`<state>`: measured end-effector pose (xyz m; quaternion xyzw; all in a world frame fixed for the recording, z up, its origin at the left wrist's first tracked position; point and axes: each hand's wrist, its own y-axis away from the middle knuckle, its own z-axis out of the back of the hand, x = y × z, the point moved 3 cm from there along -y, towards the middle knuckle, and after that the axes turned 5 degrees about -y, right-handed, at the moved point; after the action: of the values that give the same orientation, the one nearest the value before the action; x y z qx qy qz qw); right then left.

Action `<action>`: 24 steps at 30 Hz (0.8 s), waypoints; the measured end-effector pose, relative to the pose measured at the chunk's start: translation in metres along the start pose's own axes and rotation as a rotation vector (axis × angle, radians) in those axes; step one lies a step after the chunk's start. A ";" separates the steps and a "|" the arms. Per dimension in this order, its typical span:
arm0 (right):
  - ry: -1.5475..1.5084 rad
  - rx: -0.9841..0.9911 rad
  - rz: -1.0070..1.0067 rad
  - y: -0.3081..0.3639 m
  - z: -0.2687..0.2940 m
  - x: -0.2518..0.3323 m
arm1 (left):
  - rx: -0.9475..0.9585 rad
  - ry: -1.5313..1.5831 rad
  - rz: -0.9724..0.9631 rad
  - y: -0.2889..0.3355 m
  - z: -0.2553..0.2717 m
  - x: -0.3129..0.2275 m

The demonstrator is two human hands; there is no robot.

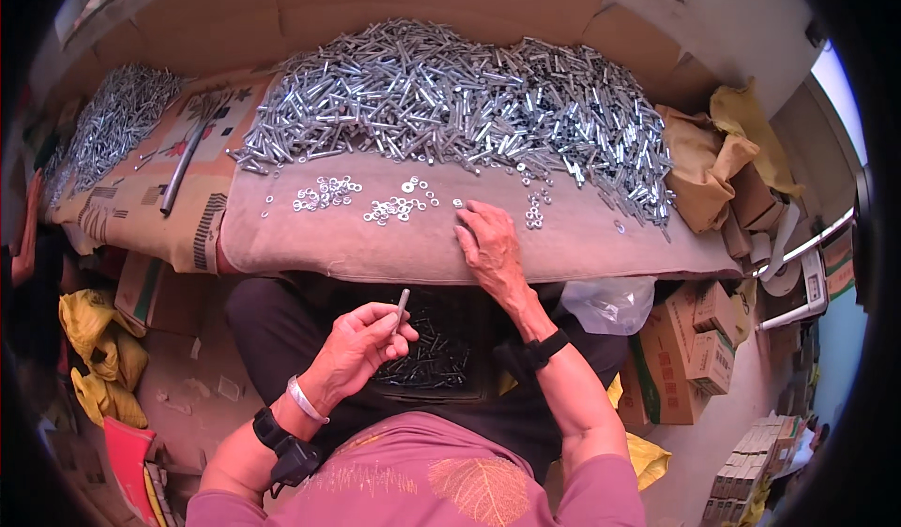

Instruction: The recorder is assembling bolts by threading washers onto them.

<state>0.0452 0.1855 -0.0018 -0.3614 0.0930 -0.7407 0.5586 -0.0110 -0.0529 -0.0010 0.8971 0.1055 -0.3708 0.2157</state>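
My left hand (361,341) is closed around a slim grey metal bolt (403,307), which points up between thumb and fingers above my lap. My right hand (490,244) rests on the cloth-covered table with bent fingers apart, its fingertips close to a small washer (458,202). Loose washers lie to its left in one cluster (394,210) and a farther cluster (325,194). A smaller group of washers (534,215) sits to its right. Behind them a long heap of silvery metal bolts (450,100) spreads across the table.
Another bolt heap (122,114) and a metal tube (186,166) lie at the far left. Between my knees stands a dark container of bolts (432,353). Cartons (680,349), a clear plastic bag (608,304) and brown sacks (699,166) are on the right; yellow sacks (99,353) are left.
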 end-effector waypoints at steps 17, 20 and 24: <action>-0.106 -0.172 -0.143 -0.016 0.010 -0.013 | -0.022 -0.029 -0.099 -0.019 -0.014 -0.010; -0.075 -0.176 -0.173 -0.025 0.010 -0.020 | -0.025 -0.001 -0.094 -0.029 -0.015 -0.003; -0.060 -0.214 -0.167 -0.043 0.013 -0.034 | -0.020 -0.004 -0.103 -0.041 -0.020 0.000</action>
<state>0.0251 0.2351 0.0160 -0.4471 0.1244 -0.7595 0.4559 -0.0123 -0.0073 -0.0010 0.8875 0.1546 -0.3823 0.2056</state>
